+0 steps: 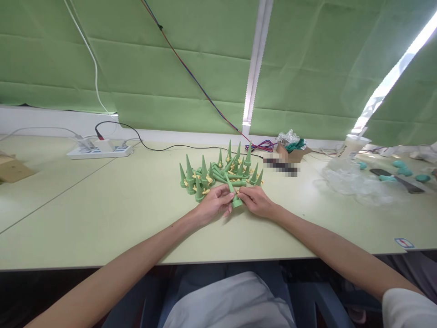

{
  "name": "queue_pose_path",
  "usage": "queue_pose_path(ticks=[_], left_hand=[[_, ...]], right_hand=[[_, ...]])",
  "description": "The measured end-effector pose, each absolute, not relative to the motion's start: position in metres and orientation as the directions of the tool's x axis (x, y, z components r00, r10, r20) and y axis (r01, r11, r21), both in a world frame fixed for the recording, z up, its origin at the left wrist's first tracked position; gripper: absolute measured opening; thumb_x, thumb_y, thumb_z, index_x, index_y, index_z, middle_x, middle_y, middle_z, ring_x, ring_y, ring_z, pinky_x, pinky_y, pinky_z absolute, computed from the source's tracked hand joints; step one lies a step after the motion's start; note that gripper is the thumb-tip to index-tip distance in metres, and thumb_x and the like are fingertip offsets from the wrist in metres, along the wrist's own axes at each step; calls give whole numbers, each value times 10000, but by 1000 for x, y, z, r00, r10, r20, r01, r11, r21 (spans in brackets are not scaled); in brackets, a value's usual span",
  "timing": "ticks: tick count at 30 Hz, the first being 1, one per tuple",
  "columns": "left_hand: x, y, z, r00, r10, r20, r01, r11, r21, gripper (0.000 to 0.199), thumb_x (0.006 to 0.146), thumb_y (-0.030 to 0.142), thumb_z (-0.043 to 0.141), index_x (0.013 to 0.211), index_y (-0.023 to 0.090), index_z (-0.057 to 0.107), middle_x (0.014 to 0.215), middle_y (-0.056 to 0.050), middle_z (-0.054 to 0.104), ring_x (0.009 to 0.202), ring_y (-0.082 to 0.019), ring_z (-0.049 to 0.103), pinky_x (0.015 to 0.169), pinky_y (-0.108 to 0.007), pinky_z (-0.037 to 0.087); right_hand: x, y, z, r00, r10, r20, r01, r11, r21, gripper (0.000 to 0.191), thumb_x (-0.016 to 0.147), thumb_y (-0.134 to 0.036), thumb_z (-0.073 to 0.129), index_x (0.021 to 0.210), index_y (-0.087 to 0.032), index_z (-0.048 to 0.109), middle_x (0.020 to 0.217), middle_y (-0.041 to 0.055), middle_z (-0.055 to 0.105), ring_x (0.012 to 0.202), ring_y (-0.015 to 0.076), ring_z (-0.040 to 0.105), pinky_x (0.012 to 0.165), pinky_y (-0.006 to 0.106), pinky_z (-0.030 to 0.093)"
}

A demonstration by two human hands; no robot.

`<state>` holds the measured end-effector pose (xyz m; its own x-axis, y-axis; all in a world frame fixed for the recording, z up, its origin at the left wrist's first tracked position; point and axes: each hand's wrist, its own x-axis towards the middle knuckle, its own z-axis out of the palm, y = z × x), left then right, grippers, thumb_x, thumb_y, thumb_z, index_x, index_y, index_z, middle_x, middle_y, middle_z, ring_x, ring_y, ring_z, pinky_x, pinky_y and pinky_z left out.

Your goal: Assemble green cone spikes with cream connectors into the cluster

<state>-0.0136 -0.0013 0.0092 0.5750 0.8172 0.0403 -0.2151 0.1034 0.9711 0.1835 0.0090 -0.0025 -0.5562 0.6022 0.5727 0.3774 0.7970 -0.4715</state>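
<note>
My left hand (pixel 212 205) is closed around the lower part of a green cone (pixel 236 202) with a wide base, its tip leaning up and to the left. At the cone's right side, my right hand (pixel 257 201) pinches a small yellow piece (pixel 238 192), mostly hidden by the fingers. Just beyond both hands stands a cluster of similar green cones (pixel 204 171), several with small yellow pieces attached low on their sides. Among them, more green cones (pixel 235 176) lie on their sides.
A white power strip (pixel 99 151) stands at the back left, near a cardboard box (pixel 13 168). To the right are an open carton (pixel 292 155), a lidded cup (pixel 351 146), clear plastic bags (pixel 355 182) and teal pieces (pixel 404 171). Cables run along the table's back.
</note>
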Motion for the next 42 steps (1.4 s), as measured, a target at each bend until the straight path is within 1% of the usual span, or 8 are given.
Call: queue_pose_path(ticks=[3,10,18,22,29,31,35,42], left_hand=[[-14,-1,9,580,814,35,-224,118,967,333,789,378,764,845,149,529,745,28,491,538,-71,552,423,-195,421],[-16,-2,11,543,828,141,-77,-118,990,340,870,425,658,775,184,439,605,51,529,428,-84,520,445,-234,402],[-15,-7,13,501,840,209,56,-272,961,301,894,455,598,831,205,444,540,49,542,406,-110,511,448,-252,426],[-13,-9,12,455,857,242,110,-324,940,287,899,458,583,827,206,464,552,45,529,409,-104,504,427,-242,417],[-10,-10,9,404,833,379,179,-478,860,299,904,428,571,752,205,442,606,31,512,484,-123,587,421,-230,460],[-10,-10,9,408,838,363,184,-465,866,283,908,421,566,764,206,452,594,33,518,463,-123,579,417,-235,462],[-10,-9,13,447,859,249,126,-336,933,273,893,442,592,818,206,477,543,44,542,414,-136,561,424,-263,472],[-13,-3,12,490,858,157,37,-200,979,309,839,414,680,832,191,467,573,41,574,432,-119,562,451,-246,460]], right_hand=[[183,10,-5,-555,592,584,399,806,-438,381,1029,-379,336,683,-221,365,583,-32,353,522,123,331,549,279,298],[179,10,-6,-513,645,566,434,764,-476,396,1030,-407,326,681,-222,362,563,-39,319,507,122,337,544,282,298],[176,7,-4,-468,701,539,451,714,-536,411,1027,-416,328,672,-214,377,543,-42,327,487,117,329,541,287,294],[175,8,-3,-440,725,530,441,688,-576,442,1026,-444,320,654,-209,366,540,-39,334,495,116,324,542,285,292],[173,9,-4,-396,779,487,411,624,-664,499,1025,-469,325,600,-207,334,500,-38,340,484,115,316,532,287,281],[173,9,-5,-385,788,479,406,611,-680,509,1024,-469,326,588,-208,333,493,-37,341,480,116,318,526,288,278],[171,8,-6,-366,800,476,416,598,-685,507,1026,-469,324,589,-211,332,493,-34,357,481,120,333,525,291,282],[174,8,-8,-406,761,506,468,649,-600,452,1042,-384,300,623,-212,302,517,-40,333,486,117,317,541,295,284]])
